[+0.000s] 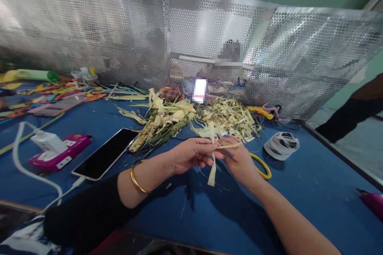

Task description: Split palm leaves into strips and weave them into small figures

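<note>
My left hand (194,154) pinches pale, dried husk strips (212,176) that cross each other, one hanging down and one pointing right. My right hand (239,161) meets it at the crossing, fingers closed on the same strips and partly hidden behind them. Both hands are held above the blue table (191,215). Just beyond them lie a bundle of long pale green husks (167,117) and a heap of shredded strips (229,115). A yellow ring (265,170) lies behind my right wrist.
On the left are a charging phone (104,154), a magenta power strip (72,151) and its white cable (19,155). A roll of white ribbon (281,146) stands right. Yellow-handled snips (261,112) lie before the perforated metal screen (119,32). Someone's dark-clothed leg (348,109) shows beyond the table.
</note>
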{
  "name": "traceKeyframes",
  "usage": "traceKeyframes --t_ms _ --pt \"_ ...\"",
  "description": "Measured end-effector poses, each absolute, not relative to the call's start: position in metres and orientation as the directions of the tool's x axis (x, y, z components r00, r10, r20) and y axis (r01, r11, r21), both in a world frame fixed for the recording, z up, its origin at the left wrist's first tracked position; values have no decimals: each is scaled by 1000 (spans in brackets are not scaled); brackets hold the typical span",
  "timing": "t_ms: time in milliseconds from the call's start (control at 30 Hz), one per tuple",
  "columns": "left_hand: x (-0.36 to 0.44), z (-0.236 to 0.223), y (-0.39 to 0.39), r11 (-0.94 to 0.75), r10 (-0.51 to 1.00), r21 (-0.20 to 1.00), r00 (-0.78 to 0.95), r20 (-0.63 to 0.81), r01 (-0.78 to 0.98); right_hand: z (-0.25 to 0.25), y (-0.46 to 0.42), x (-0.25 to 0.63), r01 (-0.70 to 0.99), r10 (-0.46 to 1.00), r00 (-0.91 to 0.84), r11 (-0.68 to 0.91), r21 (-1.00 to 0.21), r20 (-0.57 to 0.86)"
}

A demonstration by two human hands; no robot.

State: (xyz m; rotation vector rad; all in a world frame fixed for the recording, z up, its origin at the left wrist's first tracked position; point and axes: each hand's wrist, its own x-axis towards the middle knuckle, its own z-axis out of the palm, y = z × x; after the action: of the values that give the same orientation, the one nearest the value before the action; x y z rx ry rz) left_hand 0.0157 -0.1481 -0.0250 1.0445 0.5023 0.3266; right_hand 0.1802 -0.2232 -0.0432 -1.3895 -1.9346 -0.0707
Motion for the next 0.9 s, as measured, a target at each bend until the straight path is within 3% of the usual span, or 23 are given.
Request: traceKeyframes --t_ms 167,367,600,667,767,900 --pt "17 -27 -148 440 538 897 814 -219 -49 -40 -224 180 883 808 -180 384 -269 561" --pt "17 -26 -151 272 576 959 812 -93 -83 -38 -222 185 886 800 -221 404 -227 558" --pt "21 -28 -155 367 642 927 742 -193 -76 -45 -218 187 907 829 -186 352 -233 527" --pt "21 -27 -156 366 646 925 743 -175 -100 -44 -219 187 882 810 -141 364 -299 570" --pt "20 -23 -156 352 684 927 712 -162 -127 -39 -222 186 773 808 -3 375 -511 589" --pt "19 -21 -156 365 690 927 692 -211 -82 -34 -225 185 544 875 191 283 -790 445"
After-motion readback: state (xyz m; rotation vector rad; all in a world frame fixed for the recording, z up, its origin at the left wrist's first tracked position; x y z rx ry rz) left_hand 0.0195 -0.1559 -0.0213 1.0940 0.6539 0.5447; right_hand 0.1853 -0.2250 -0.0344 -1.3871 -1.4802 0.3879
